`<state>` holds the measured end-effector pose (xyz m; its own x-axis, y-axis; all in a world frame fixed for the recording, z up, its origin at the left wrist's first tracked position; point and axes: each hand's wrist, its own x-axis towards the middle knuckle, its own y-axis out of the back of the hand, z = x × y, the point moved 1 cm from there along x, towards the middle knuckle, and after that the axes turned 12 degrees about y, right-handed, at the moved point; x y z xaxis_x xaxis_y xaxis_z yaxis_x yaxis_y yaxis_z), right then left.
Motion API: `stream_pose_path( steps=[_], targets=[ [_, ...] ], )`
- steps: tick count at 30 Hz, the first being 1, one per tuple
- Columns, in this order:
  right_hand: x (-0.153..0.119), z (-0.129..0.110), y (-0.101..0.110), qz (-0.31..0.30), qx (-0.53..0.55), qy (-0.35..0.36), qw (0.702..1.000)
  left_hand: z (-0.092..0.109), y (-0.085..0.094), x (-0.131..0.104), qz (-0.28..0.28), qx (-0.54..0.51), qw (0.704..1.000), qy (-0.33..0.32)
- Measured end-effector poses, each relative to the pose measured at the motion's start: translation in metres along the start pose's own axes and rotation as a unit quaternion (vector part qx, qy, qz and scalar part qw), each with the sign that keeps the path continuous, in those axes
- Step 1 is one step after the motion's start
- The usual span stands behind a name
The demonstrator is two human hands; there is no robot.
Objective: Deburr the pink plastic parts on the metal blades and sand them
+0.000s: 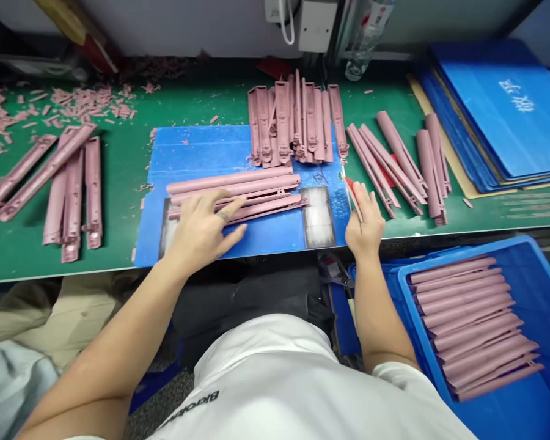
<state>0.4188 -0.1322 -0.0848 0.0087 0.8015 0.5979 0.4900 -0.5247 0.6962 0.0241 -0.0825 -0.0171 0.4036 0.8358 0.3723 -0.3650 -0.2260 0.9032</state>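
My left hand (206, 226) lies with fingers spread over the left part of several long pink plastic pieces (252, 182) that rest side by side on a blue board (201, 146). Closed around a slim tool with a red part (353, 194), my right hand (365, 223) is at the board's right edge. The tool's tip points up and left, near one end of a pink piece. A pile of pink pieces (282, 119) lies across the board's upper right edge.
Loose pink pieces (73, 189) lie left, others (398, 146) right. Pink scraps (91, 101) cover the back left. Blue folders (508, 116) are stacked right. A blue bin (536, 263) holds pink pieces below. A bottle (369, 40) stands behind; a person's clothing (22, 366) shows lower left.
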Motion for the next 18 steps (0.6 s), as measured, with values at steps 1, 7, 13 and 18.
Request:
stream_pose_path(
  steps=[1, 7, 13, 18],
  targets=[
    [-0.002, 0.0, 0.001, 0.024, 0.007, 0.0, 1.0, 0.019, -0.009, 0.028, -0.014, -0.022, 0.999, -0.047],
    [-0.008, 0.001, 0.004, 0.149, 0.062, 0.029, 0.986, 0.145, -0.116, 0.236, -0.108, -0.038, 0.973, -0.199],
    [-0.012, -0.008, 0.014, 0.144, 0.047, -0.035, 0.988, 0.197, -0.174, 0.331, -0.182, -0.041, 0.958, -0.218],
    [-0.033, -0.02, 0.054, 0.105, -0.067, -0.09, 0.988, 0.156, -0.073, 0.283, -0.187, -0.08, 0.945, -0.258]
  ],
)
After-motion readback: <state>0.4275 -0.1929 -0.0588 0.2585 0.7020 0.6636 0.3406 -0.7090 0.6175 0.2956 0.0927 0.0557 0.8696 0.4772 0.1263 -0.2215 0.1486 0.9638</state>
